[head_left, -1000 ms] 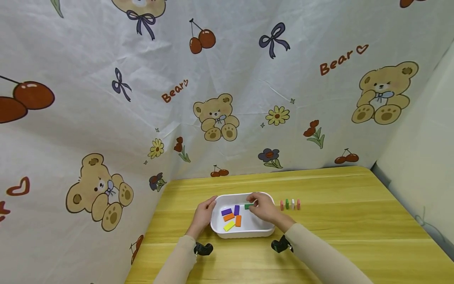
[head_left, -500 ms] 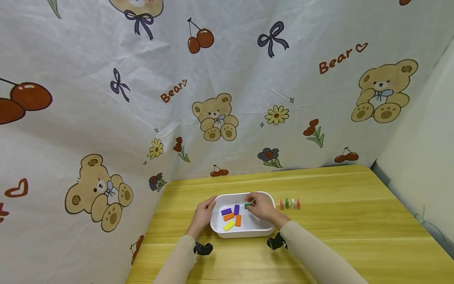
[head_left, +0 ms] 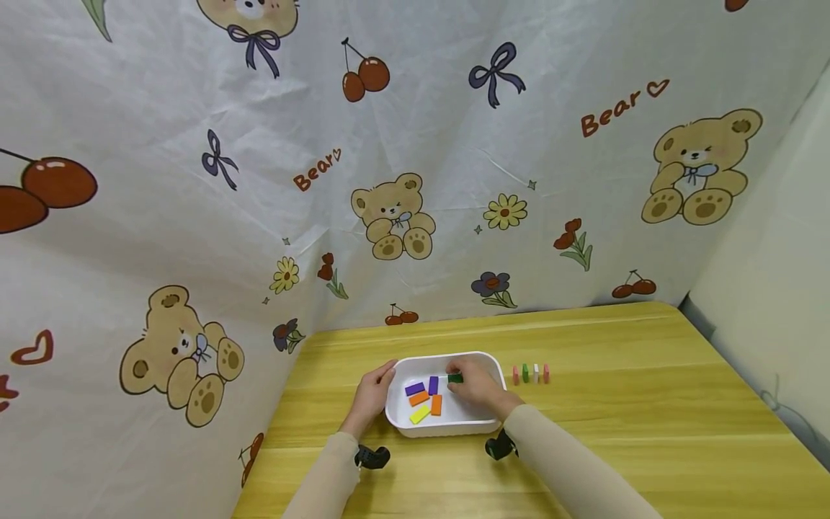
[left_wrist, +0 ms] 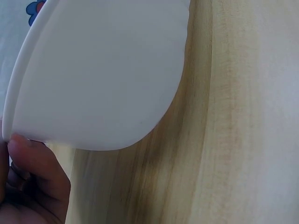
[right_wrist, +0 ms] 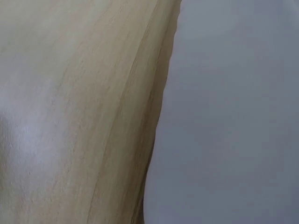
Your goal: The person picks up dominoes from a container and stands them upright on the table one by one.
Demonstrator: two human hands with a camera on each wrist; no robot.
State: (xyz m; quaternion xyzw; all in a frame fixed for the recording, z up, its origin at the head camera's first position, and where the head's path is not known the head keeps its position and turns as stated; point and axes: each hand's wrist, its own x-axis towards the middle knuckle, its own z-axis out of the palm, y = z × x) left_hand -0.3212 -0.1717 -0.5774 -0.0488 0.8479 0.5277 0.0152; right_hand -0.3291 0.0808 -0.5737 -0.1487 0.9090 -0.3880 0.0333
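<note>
A white plastic tray (head_left: 447, 430) stands on the table. My left hand (head_left: 373, 390) grips its left end; in the left wrist view the thumb (left_wrist: 35, 156) presses against the rim. Inside the tray my right hand (head_left: 476, 383) pinches a green block (head_left: 455, 378) with curled fingers, which cover part of it. To the left of that hand lie two purple blocks (head_left: 433, 386), two orange blocks (head_left: 436, 405) and a yellow block (head_left: 420, 414). The right wrist view has only the tray's outer wall (right_wrist: 224, 116) and tabletop, not the hand.
Just right of the tray, small blocks stand on end in a row: a pink block (head_left: 515, 375), a green one, a white one and another pink one. The wooden table (head_left: 616, 404) meets a bear-print cloth (head_left: 454, 288) at its back.
My right hand has shifted slightly left and lower over the green block, and its fingers have closed on it. The left hand keeps its grip on the tray.
</note>
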